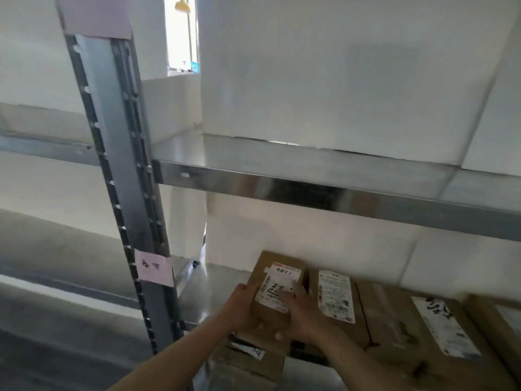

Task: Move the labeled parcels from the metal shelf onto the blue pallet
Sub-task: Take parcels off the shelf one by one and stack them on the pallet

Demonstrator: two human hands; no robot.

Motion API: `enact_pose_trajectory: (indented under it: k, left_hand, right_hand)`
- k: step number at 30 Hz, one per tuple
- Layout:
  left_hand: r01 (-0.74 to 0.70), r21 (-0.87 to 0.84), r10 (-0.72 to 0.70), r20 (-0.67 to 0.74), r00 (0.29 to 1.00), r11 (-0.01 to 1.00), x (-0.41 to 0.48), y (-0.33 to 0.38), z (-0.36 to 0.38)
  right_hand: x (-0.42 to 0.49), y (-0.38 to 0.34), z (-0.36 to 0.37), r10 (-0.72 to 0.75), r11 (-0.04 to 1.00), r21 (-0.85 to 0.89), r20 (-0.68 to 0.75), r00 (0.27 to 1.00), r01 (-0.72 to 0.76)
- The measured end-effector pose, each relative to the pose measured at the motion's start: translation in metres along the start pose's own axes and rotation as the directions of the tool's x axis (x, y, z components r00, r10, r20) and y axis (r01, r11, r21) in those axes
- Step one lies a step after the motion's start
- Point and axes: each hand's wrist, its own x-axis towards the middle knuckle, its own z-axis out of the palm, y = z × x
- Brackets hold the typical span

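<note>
You hold the small brown parcel (pixel 275 273) in both hands at the front of the lower level of the metal shelf (pixel 282 182). Your left hand (pixel 242 309) is curled round its left side, and your right hand (pixel 301 311) grips its right side with fingers across the white label. To the right of this parcel lie three more: a second parcel (pixel 335 297), a third parcel (pixel 434 328), and a fourth parcel (pixel 504 317) that is cut off by the frame edge. Below it, a fifth box (pixel 248 362) is partly hidden by your arms. The printed labels are too blurred to read.
</note>
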Motion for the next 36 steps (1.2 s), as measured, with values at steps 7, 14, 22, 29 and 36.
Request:
enact_pose_trajectory:
  k: [7,14,22,29,36]
  left_hand:
    - [-0.179,0.003,0.179,0.086,0.98,0.984,-0.013,-0.004,-0.022]
    - [-0.186,-0.055,0.188,0.046,0.981,0.981,-0.015,-0.017,-0.022]
    - [-0.224,-0.067,0.217,-0.096,0.971,0.972,-0.024,0.005,-0.069]
    - [-0.359,-0.009,0.355,-0.129,0.926,0.933,-0.026,0.077,-0.089]
    - [-0.48,-0.054,0.477,-0.067,0.877,0.875,-0.028,0.179,-0.038]
  right_hand:
    - [-0.008,-0.023,0.021,0.137,0.938,0.33,-0.08,0.987,-0.103]
    - [-0.002,-0.043,0.026,0.266,0.864,0.463,-0.082,0.961,-0.199]
    - [0.0,-0.065,-0.025,0.249,0.896,0.425,-0.243,0.938,-0.128]
    - [-0.043,-0.039,-0.071,0.304,0.896,0.422,-0.355,0.884,-0.138]
    - [-0.129,0.038,-0.091,0.439,0.863,0.436,-0.393,0.808,-0.257]
